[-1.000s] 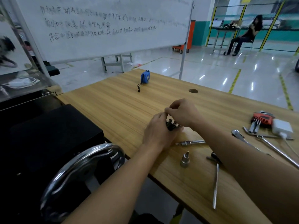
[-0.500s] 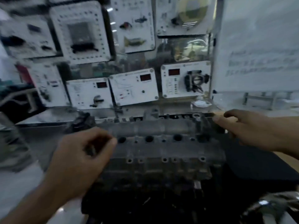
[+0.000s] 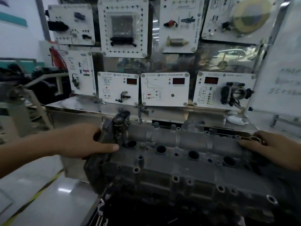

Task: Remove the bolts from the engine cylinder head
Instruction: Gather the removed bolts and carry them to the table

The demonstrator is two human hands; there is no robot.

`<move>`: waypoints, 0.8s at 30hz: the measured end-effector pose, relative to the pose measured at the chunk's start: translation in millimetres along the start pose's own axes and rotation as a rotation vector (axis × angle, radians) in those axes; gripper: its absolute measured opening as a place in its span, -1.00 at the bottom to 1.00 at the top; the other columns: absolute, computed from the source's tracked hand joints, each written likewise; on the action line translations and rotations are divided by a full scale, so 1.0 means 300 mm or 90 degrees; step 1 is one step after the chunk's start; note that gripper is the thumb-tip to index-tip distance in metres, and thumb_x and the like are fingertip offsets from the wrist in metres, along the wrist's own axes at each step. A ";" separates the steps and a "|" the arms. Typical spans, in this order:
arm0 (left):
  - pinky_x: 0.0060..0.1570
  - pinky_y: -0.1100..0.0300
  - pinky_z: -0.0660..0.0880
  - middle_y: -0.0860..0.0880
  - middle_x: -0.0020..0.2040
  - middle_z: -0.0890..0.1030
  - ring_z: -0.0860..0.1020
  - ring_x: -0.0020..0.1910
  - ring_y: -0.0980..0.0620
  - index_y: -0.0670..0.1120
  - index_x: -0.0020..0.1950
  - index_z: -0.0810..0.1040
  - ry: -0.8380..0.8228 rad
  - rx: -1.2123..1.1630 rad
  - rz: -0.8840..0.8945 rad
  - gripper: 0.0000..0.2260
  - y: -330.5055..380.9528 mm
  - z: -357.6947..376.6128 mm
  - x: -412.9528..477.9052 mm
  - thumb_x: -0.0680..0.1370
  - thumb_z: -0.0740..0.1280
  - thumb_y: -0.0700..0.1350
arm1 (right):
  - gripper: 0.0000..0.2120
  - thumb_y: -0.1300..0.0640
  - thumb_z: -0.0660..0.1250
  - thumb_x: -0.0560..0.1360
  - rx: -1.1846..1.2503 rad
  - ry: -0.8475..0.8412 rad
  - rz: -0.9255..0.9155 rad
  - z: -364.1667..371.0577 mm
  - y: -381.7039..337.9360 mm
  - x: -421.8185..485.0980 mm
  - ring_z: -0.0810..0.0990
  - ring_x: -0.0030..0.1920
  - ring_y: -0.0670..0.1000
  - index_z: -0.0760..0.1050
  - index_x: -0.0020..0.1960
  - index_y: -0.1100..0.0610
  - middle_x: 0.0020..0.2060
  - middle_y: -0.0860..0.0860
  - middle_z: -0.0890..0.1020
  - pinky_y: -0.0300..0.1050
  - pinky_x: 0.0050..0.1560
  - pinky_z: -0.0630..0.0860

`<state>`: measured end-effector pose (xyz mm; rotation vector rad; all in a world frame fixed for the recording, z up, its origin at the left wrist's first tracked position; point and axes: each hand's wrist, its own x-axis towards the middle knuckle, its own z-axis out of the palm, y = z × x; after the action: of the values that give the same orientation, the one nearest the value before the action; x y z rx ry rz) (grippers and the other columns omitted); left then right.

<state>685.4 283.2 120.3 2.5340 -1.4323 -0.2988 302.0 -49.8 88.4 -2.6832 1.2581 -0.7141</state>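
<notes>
The grey engine cylinder head [image 3: 187, 162] fills the lower middle of the head view, with a row of dark round wells and several empty bolt holes along its near edge. My left hand [image 3: 84, 142] grips its left end, thumb lying on the top face next to a dark bracket [image 3: 118, 124]. My right hand [image 3: 273, 147] rests on the right end, fingers curled over the far edge. No bolt is plain to see in either hand.
Behind the head stands a metal shelf [image 3: 81, 105] and a wall of white training panels [image 3: 164, 88] with red displays and mounted parts. A whiteboard [image 3: 283, 66] leans at the right. Shiny floor [image 3: 40, 193] lies lower left.
One second ago both hands held a small dark part over the wooden table. My view swung left to the engine, and both hands now grip the cylinder head's two ends.
</notes>
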 end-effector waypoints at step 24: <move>-0.38 0.28 0.41 0.13 -0.42 0.63 0.57 -0.43 0.27 0.19 -0.36 0.64 0.007 0.062 0.006 -0.75 0.050 -0.058 0.094 0.48 0.40 0.21 | -0.71 -0.11 0.42 0.44 0.091 0.004 -0.021 -0.016 -0.080 -0.048 0.56 -0.38 -0.01 0.55 -0.30 0.08 -0.44 0.00 0.59 -0.12 -0.42 0.35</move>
<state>692.3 252.8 139.3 2.6006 -1.4878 -0.2174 308.9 -22.8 93.9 -2.5939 1.1212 -0.7857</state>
